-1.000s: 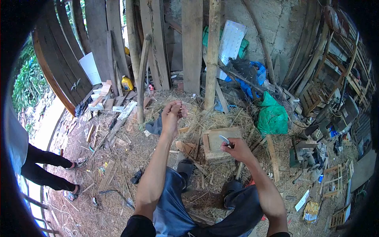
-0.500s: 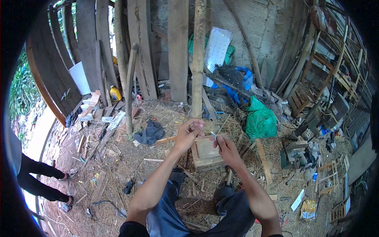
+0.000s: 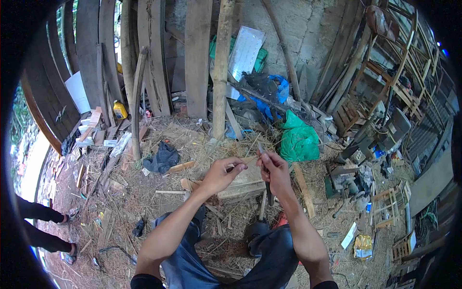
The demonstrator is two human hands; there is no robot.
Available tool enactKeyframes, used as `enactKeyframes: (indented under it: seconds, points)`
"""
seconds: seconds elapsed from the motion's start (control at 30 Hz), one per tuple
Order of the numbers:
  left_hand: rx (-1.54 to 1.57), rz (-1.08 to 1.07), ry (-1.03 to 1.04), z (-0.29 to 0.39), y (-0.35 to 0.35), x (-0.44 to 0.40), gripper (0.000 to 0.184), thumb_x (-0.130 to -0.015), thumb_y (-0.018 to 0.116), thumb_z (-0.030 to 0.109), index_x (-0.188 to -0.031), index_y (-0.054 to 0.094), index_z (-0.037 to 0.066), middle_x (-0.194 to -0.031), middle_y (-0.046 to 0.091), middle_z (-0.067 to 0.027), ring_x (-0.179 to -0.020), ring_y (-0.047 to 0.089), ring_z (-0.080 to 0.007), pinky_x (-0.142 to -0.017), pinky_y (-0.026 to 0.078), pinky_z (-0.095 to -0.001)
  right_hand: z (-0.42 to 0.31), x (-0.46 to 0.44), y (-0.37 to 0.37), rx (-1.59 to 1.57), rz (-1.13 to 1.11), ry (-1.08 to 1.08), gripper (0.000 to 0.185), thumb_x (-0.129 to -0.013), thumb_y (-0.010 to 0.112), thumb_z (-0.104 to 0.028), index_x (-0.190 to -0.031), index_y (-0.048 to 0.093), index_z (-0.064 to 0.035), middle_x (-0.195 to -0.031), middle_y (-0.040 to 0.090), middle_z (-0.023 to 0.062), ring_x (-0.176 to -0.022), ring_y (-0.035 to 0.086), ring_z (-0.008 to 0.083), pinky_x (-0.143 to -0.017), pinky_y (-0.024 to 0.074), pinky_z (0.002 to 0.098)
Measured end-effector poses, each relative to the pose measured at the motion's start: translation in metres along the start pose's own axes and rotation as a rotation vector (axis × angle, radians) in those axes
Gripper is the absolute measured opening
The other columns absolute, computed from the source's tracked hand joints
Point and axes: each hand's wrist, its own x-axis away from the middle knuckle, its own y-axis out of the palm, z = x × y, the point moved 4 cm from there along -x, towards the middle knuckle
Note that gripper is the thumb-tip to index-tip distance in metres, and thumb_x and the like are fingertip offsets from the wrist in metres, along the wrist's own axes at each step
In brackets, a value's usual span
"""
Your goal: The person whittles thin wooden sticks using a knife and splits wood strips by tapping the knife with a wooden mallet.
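Note:
In the head view, my right hand (image 3: 275,169) is closed round a knife (image 3: 260,146). Its short blade points up and away from me, and the dark handle sticks out below the fist. My left hand (image 3: 225,174) is just to the left, thumb and fingers pinched together; whatever is in them is too small to make out. Both hands are above a low wooden block (image 3: 248,190) that stands on the ground between my knees, and they partly cover it.
Straw and wood scraps litter the ground. A green sack (image 3: 299,143) lies ahead right, a dark cloth (image 3: 162,158) ahead left. A wooden post (image 3: 223,72) rises in front. Another person's legs (image 3: 41,226) are at the left. A metal machine (image 3: 344,179) stands right.
My view has turned a little to the right. The right hand has tilted so the knife's blade points upward and its handle shows below. Both hands remain close together.

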Motion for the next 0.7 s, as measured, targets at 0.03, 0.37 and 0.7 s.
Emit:
enactKeyframes:
  seconds: [0.03, 0.37, 0.7]
  points:
    - [-0.001, 0.009, 0.004, 0.003, -0.002, 0.001, 0.018, -0.090, 0.058, 0.017, -0.097, 0.063, 0.001, -0.072, 0.058, -0.0013, -0.062, 0.047, -0.0073, -0.059, 0.042, -0.0261, 0.001, 0.002, 0.003, 0.003, -0.009, -0.002, 0.023, -0.093, 0.054, -0.016, -0.107, 0.059, 0.0013, -0.075, 0.058, 0.0009, -0.048, 0.038, 0.0036, -0.042, 0.0272, 0.0187]
    - [-0.171, 0.028, 0.019, 0.022, 0.003, 0.012, 0.013, -0.088, 0.058, 0.012, -0.094, 0.062, 0.000, -0.073, 0.061, -0.0104, -0.061, 0.053, -0.0167, -0.056, 0.042, -0.0297, -0.003, -0.002, -0.021, -0.112, -0.021, 0.079, 0.016, -0.092, 0.055, -0.014, -0.102, 0.059, -0.0019, -0.075, 0.057, -0.0007, -0.050, 0.038, 0.0035, -0.043, 0.0278, 0.0184]
    - [-0.518, 0.156, 0.339, 0.027, 0.015, 0.018, 0.010, -0.084, 0.058, 0.005, -0.094, 0.056, 0.003, -0.087, 0.060, -0.0140, -0.075, 0.060, -0.0351, -0.060, 0.048, -0.0401, -0.007, 0.002, -0.011, 0.071, -0.027, 0.139, 0.019, -0.091, 0.057, -0.020, -0.098, 0.060, -0.0025, -0.073, 0.057, -0.0012, -0.050, 0.037, 0.0029, -0.044, 0.0277, 0.0184]
